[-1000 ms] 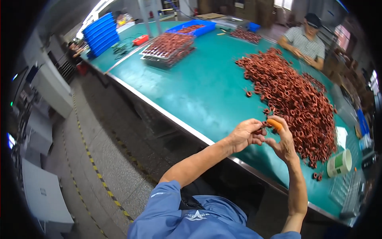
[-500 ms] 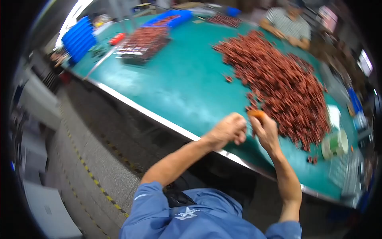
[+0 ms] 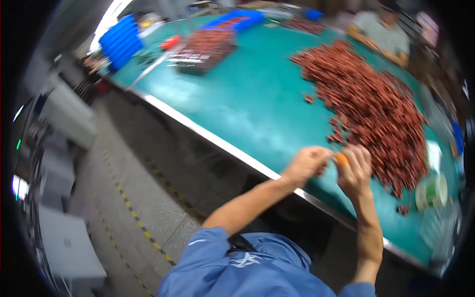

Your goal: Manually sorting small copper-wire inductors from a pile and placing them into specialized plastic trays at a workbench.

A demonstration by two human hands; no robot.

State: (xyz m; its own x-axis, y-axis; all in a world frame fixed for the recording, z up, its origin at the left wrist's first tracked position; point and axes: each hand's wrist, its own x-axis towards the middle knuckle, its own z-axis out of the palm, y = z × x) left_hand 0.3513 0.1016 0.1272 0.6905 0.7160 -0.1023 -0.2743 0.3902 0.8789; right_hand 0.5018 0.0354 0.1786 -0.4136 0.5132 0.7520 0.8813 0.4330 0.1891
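Two bare hands meet at the near edge of a green table (image 3: 237, 99): the left hand (image 3: 308, 164) and right hand (image 3: 355, 171) both curl their fingers around a small orange piece (image 3: 341, 159) held between them. Just beyond lies a big heap of reddish-brown rings (image 3: 368, 106). A blue tray (image 3: 232, 22) at the far end holds more of them, blurred.

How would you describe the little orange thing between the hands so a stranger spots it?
Start at the green table, near edge. Beside the big reddish-brown heap, the left hand and right hand meet. The small piece between them is bright orange, unlike the dull brown parts.
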